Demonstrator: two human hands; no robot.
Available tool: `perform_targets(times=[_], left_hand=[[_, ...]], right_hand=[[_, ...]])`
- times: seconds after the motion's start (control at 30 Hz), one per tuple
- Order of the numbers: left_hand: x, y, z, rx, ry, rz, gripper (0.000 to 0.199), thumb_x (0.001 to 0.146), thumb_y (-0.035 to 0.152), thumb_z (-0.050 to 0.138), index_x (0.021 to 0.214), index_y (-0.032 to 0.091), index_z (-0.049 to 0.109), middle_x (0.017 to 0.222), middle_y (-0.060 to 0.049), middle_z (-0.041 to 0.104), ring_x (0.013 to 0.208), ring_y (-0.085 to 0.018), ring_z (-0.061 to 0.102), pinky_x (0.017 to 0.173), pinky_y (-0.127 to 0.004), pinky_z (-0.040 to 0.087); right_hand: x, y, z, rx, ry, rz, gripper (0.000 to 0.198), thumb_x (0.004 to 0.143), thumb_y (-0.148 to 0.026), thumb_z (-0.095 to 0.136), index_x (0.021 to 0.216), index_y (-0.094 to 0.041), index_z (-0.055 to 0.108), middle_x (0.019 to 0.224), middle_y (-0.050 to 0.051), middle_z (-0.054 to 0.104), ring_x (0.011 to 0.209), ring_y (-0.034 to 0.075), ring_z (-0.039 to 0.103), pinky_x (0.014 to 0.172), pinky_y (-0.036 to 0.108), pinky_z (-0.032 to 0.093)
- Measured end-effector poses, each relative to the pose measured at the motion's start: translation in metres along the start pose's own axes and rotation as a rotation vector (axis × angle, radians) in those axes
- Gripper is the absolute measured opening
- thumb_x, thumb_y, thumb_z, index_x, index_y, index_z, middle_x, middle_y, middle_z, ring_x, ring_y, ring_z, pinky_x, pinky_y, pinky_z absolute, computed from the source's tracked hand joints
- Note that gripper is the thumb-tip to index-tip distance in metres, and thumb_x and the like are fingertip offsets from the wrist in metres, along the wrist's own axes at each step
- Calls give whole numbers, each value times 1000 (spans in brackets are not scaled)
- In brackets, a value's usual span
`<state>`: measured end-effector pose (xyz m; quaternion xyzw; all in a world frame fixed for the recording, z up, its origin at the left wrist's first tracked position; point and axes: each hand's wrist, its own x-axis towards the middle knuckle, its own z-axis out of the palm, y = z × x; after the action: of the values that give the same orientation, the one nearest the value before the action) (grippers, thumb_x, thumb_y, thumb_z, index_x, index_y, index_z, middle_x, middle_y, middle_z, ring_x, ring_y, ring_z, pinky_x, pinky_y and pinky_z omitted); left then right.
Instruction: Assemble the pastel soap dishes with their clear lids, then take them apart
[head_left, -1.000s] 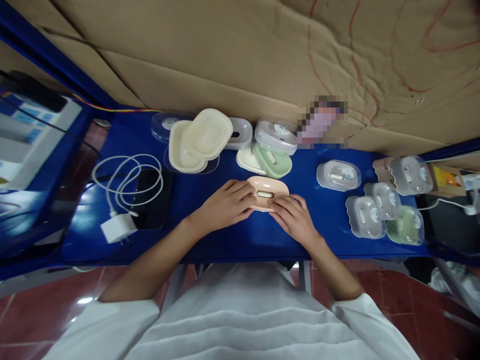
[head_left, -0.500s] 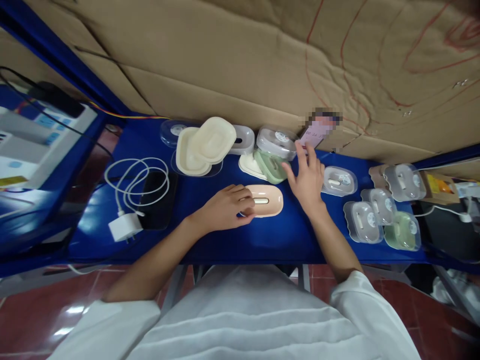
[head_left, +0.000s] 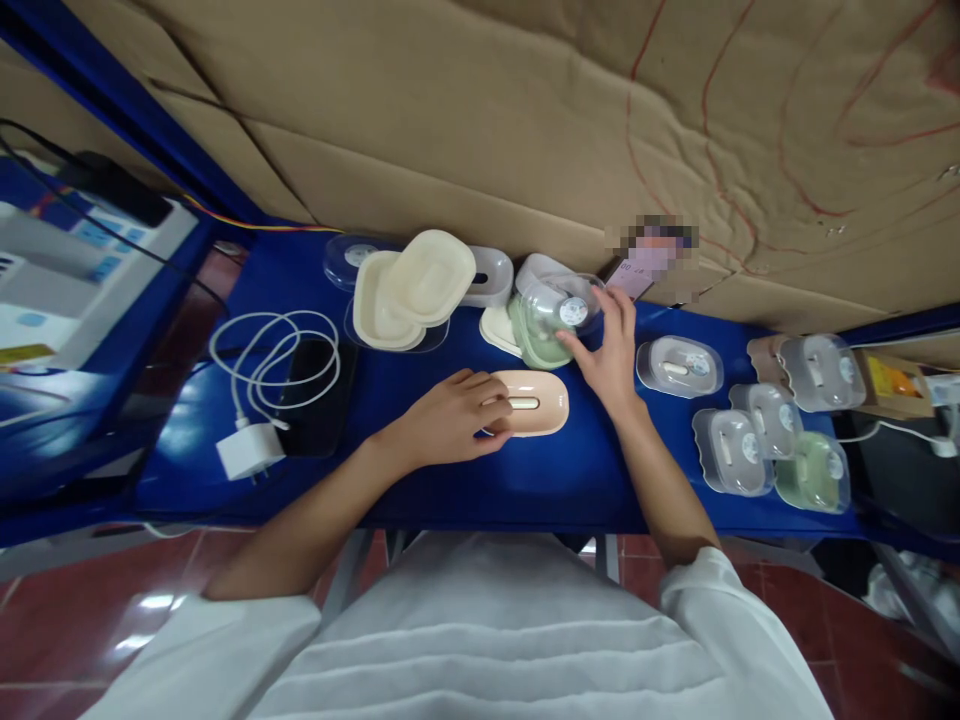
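Observation:
My left hand is curled over the left end of a shiny peach soap dish lying on the blue table. A slim pale bar runs along the dish's middle. My right hand grips a clear plastic lid with a round white label, thumb at its near edge and fingers on its right side. Tilted, the lid overlaps a green dish and a greyish-white dish behind it. Just left of the green one lies a cream piece, partly covered.
Cream trays are stacked at the back left, beside a grey slotted dish. Lidded dishes cluster on the right; one sits nearer. A phone leans against the cardboard. A white charger with coiled cable lies left.
My right hand has closed on the clear lid and pulled it toward me, off the greyish-white dish. My left hand stays on the peach soap dish. The view has shifted slightly.

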<state>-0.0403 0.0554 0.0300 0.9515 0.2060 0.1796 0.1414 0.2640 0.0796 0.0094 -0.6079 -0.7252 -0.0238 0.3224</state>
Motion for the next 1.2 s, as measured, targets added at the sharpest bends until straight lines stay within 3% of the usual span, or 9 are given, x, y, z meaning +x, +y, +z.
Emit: perform_targets(times=[0.17, 0.37, 0.43, 0.53, 0.6, 0.73, 0.9, 1.07, 1.2], left_hand=[[0, 0, -1, 3, 1, 3, 9, 101, 26, 68, 95, 20, 69, 111, -6, 73, 98, -21, 67, 90, -36, 47], [0, 0, 0, -21, -8, -14, 9, 100, 26, 69, 94, 20, 71, 111, -6, 73, 100, -22, 69, 91, -37, 49], [-1, 0, 0, -33, 12, -28, 8, 100, 27, 71, 104, 21, 74, 115, -6, 74, 102, -22, 69, 93, -37, 51], [-4, -1, -5, -55, 94, -24, 35, 100, 36, 77, 133, 25, 71, 131, -9, 72, 118, -26, 69, 103, -39, 52], [-6, -2, -12, -43, 136, -21, 48, 98, 42, 80, 142, 28, 66, 143, -13, 67, 132, -31, 64, 110, -45, 52], [-9, -2, -20, 37, 84, -48, 72, 92, 42, 87, 155, 30, 56, 165, -20, 50, 147, -41, 54, 116, -57, 50], [-6, 0, -12, -22, -12, -44, 92, 92, 28, 87, 170, 31, 37, 166, -20, 48, 149, -41, 53, 119, -57, 51], [-6, -5, -5, -161, -45, -120, 79, 94, 26, 83, 165, 29, 46, 162, -18, 52, 151, -38, 52, 121, -55, 52], [-8, -8, -3, -236, -45, -169, 90, 88, 35, 91, 165, 30, 45, 169, -18, 42, 157, -41, 44, 126, -60, 47]], right_hand=[[-5, 6, -7, -41, -143, -91, 88, 102, -69, 61, 172, -23, 31, 176, 21, 32, 164, 40, 34, 129, 64, 36], [-2, 12, -5, -78, -93, -71, 71, 107, -64, 56, 165, -24, 46, 165, 21, 49, 156, 39, 47, 126, 65, 41], [-2, 10, -10, -29, -40, -101, 66, 108, -61, 55, 161, -22, 53, 161, 20, 54, 153, 36, 52, 127, 60, 44], [-14, -1, -30, 19, 63, -132, 60, 106, -56, 62, 157, -24, 59, 155, 18, 61, 149, 34, 57, 128, 56, 47], [-33, -13, -46, 31, 116, -148, 59, 103, -52, 70, 156, -28, 60, 152, 16, 64, 146, 35, 60, 126, 56, 49], [-89, -39, -63, 93, 85, -119, 62, 98, -42, 79, 157, -30, 60, 147, 15, 68, 137, 34, 68, 117, 54, 59], [-126, -58, -49, 120, -31, -88, 65, 100, -40, 78, 159, -31, 55, 145, 15, 67, 138, 36, 68, 113, 56, 62], [-118, -60, -36, 100, -193, -146, 60, 104, -38, 70, 161, -32, 53, 151, 16, 59, 151, 37, 55, 121, 59, 54], [-117, -62, -33, 60, -190, -153, 61, 106, -35, 67, 164, -36, 49, 154, 15, 54, 153, 38, 52, 121, 62, 53]])
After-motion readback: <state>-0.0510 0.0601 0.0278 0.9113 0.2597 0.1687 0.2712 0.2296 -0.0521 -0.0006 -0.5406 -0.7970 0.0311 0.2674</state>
